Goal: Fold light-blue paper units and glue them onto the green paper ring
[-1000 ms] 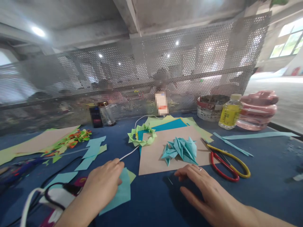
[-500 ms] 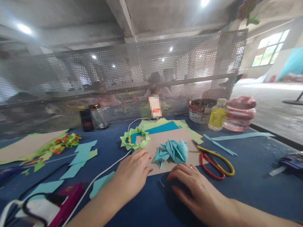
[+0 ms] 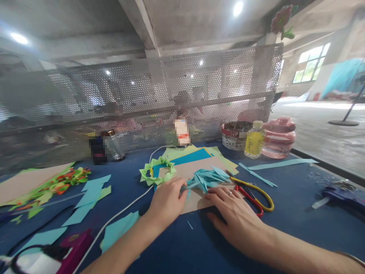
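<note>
Light-blue folded paper pieces (image 3: 209, 178), pointed and clustered together, lie on a beige sheet (image 3: 196, 203) in front of me. My left hand (image 3: 169, 196) pinches the left tip of this folded paper between thumb and fingers. Palm down at its near right side, my right hand (image 3: 229, 207) has its fingers stretched out, the fingertips at the paper's lower edge. Scissors (image 3: 268, 198) with red and yellow handles lie just beyond the right hand, their blades partly on the sheet. Left of the folded paper is a ring of pointed green folded paper (image 3: 145, 175).
Blue paper strips (image 3: 92, 198) and a magenta power strip (image 3: 72, 249) are on the left. A white cable (image 3: 119, 209) crosses the table. At the back right stand a basket (image 3: 235, 137), a yellow-labelled bottle (image 3: 253, 142) and a pink jug (image 3: 279, 139). A glue gun (image 3: 342, 196) lies far right.
My left hand has moved forward and taken the folded paper's left tip. The paper has been tilted flatter, and my right fingertips have moved onto its near edge. The view has shifted slightly right.
</note>
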`<action>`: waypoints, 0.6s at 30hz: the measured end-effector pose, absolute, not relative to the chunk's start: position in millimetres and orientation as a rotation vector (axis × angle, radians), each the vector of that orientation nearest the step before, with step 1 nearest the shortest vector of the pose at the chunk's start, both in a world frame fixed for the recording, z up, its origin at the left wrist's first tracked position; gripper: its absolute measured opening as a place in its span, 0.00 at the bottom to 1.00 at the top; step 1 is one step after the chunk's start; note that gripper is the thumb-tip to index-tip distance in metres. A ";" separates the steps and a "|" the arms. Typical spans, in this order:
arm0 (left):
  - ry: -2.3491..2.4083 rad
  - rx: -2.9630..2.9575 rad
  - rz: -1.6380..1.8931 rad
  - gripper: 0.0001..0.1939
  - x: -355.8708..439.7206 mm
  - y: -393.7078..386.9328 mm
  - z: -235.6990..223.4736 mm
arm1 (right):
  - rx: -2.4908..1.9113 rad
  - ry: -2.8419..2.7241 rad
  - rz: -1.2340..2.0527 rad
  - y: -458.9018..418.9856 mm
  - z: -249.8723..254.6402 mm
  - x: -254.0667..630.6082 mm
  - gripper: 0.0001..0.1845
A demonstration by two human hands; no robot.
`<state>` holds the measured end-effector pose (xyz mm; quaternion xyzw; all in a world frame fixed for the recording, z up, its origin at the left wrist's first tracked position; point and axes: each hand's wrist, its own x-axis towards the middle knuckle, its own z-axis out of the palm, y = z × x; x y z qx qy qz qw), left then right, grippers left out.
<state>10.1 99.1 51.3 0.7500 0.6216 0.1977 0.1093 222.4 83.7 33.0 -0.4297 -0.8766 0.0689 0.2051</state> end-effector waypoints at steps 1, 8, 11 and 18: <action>1.827 2.120 0.616 0.10 6.8 98.3 53.0 | -1.190 -2.441 0.195 82.8 32.9 222.4 0.15; 1.439 1.497 0.765 0.12 -2.7 74.8 59.3 | -1.128 -2.401 0.259 83.3 35.3 220.3 0.12; 1.306 1.351 0.797 0.13 2.3 62.4 62.1 | -1.089 -2.378 0.324 79.3 39.5 218.5 0.10; 1.203 1.246 0.858 0.20 15.7 40.8 59.1 | -1.016 -2.377 0.533 66.5 48.7 215.1 0.10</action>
